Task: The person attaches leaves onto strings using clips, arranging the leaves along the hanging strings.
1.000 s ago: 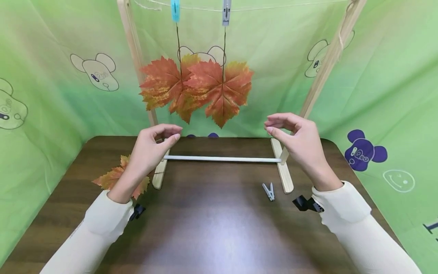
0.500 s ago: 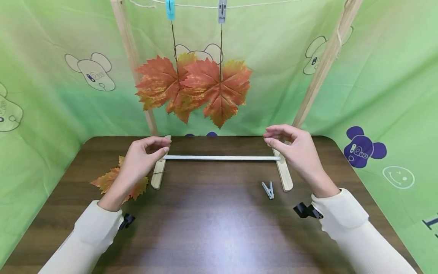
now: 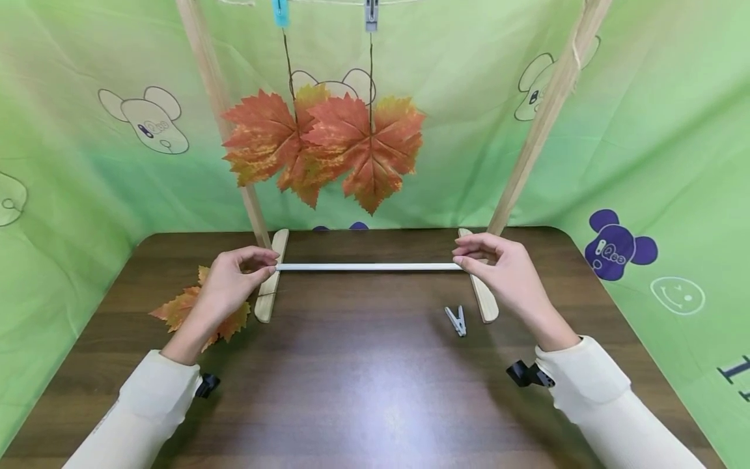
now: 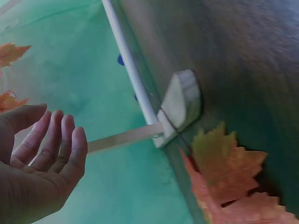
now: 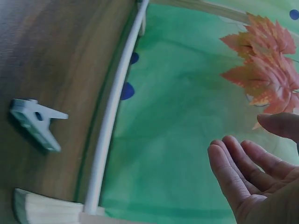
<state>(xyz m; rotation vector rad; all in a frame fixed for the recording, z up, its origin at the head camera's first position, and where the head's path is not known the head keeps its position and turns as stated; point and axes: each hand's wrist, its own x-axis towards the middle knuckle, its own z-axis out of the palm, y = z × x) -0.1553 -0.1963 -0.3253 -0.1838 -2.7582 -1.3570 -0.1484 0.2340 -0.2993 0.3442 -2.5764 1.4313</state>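
Observation:
My left hand (image 3: 230,280) is held in the air by the left foot (image 3: 268,296) of a wooden frame, fingers loosely bent and empty. In the left wrist view a gap parts this hand (image 4: 46,163) from the white rod (image 4: 127,60). Over the right foot (image 3: 485,301) hovers my right hand (image 3: 508,270), thumb and fingers apart with nothing between them. That hand (image 5: 257,182) is also clear of the rod (image 5: 110,116) in the right wrist view. Two orange leaves (image 3: 375,146) hang from a blue clothespin (image 3: 281,12) and a grey one (image 3: 372,14) on a string.
A third leaf (image 3: 183,307) lies on the brown table (image 3: 351,378), partly behind the left forearm. Near the right foot lies a loose grey clothespin (image 3: 456,321). Slanted wooden posts (image 3: 541,124) rise at both sides, before a green cloth (image 3: 457,71).
Both hands have come down from beside the posts to about the rod's height, the left also moving left. The head view has shifted slightly; the hanging leaves stay on their clothespins.

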